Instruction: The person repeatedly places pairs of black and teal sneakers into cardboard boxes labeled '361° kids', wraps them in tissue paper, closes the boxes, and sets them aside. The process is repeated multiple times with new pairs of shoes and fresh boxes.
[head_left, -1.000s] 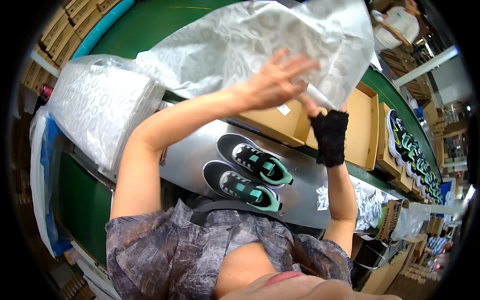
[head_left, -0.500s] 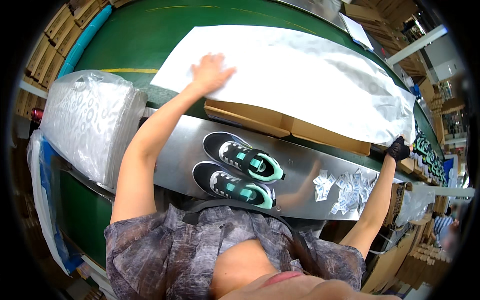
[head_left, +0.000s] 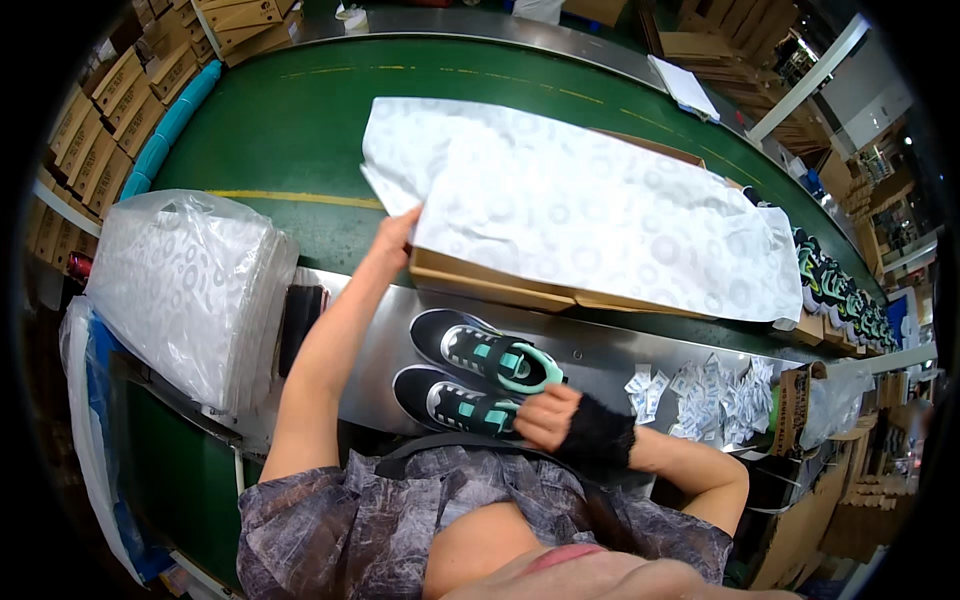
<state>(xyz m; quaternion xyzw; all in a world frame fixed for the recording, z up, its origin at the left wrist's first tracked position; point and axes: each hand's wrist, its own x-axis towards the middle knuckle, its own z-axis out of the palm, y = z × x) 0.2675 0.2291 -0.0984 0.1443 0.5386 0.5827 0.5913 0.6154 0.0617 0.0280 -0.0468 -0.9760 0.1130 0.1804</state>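
Note:
A pair of black sneakers with mint-green linings lies side by side on the metal ledge; the far sneaker is next to the near sneaker. My right hand, in a black fingerless glove or wrist cover, is closed at the heel of the near sneaker. Beyond them, a white sheet of patterned tissue paper is draped over an open cardboard box. My left hand is at the box's left end, its fingers together at the paper's edge; the fingertips are partly hidden.
To the left is a plastic-wrapped stack of patterned paper. Small white packets are heaped on the ledge at right. More shoes line the green belt at far right. Brown shoeboxes are stacked at far left.
The tissue paper has come down over the box. My right hand has left its far-right corner and moved to the near sneaker. My left hand has come down to the box's left end.

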